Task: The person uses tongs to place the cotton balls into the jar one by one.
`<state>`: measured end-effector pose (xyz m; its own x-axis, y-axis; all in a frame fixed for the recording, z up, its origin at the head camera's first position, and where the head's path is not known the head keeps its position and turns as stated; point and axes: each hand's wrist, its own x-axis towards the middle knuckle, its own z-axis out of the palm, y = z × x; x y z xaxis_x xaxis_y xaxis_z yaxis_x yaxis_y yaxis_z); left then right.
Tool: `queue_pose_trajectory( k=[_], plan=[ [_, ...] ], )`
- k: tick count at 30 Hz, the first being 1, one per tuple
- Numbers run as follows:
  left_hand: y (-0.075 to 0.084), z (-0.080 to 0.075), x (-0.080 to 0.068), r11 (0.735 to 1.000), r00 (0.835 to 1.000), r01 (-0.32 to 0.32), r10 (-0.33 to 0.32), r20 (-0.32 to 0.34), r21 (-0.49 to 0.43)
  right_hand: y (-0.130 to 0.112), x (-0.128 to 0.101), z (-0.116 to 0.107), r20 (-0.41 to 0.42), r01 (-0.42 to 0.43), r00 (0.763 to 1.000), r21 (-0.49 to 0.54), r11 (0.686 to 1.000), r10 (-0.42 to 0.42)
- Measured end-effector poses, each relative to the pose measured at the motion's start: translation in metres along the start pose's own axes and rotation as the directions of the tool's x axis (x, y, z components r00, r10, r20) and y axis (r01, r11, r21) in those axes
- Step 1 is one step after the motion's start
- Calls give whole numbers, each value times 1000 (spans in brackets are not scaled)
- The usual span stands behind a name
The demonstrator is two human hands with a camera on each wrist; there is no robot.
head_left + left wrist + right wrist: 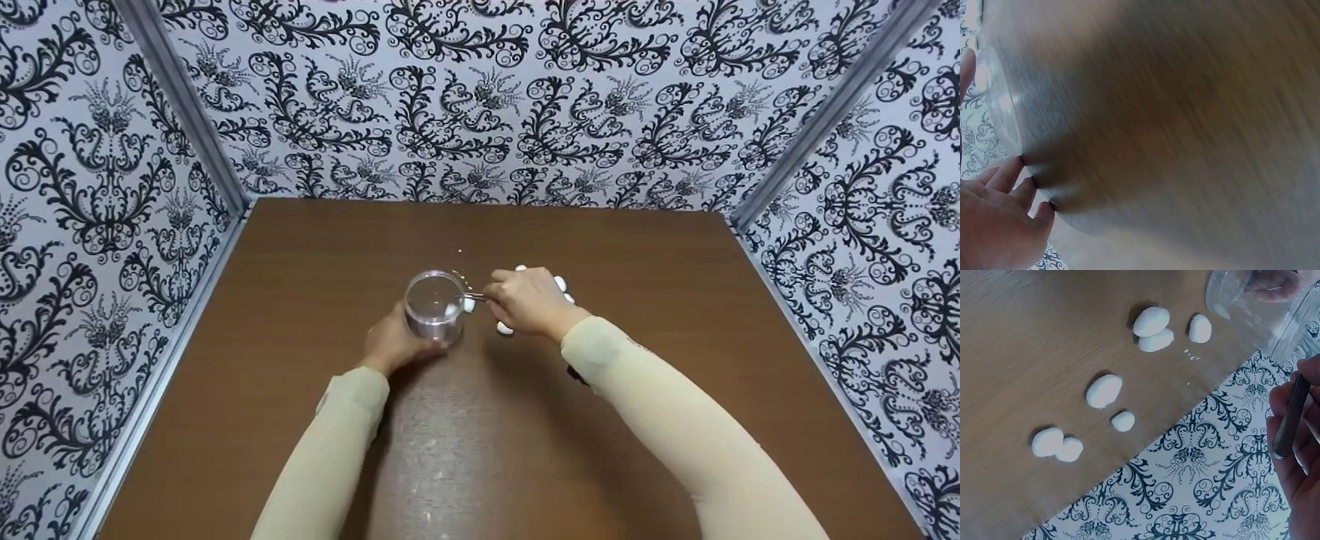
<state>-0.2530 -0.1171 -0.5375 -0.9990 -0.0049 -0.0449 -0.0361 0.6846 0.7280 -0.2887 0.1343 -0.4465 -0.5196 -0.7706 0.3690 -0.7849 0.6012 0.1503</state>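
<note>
Left hand (394, 341) wraps clear glass (433, 306), mid-table | right hand (529, 300) pinches metal tweezers (1292, 413), tips holding a white pebble (469, 304) at glass rim | others (1104, 390) lie beside | advice: steady glass, release low inside.

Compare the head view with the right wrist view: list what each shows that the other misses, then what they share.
Only the head view shows both sleeved arms, the left hand gripping the clear glass, and the patterned walls around the brown table. Only the right wrist view shows the white pebbles spread singly across the tabletop, with tiny white crumbs near the glass. Both show the glass, the pebbles, and the right hand pinching a slim metal tool.
</note>
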Motion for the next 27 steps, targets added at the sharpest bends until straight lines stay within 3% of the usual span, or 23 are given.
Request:
queue_pose_trajectory(
  k=[8, 15, 27],
  plan=[
    [-2, 3, 2, 1000, 1000, -11, 11, -7, 10, 12, -13, -9, 2, 2, 1000, -1, 1000, -2],
    [-7, 5, 7, 999, 1000, -28, 28, 5, 43, 40, -53, -12, -42, -30, 999, 4, 1000, 30],
    [-9, 5, 5, 1000, 1000, -22, 22, 6, 22, 81, -130, -10, 113, -161, 981, 1, 987, 160]
  ],
)
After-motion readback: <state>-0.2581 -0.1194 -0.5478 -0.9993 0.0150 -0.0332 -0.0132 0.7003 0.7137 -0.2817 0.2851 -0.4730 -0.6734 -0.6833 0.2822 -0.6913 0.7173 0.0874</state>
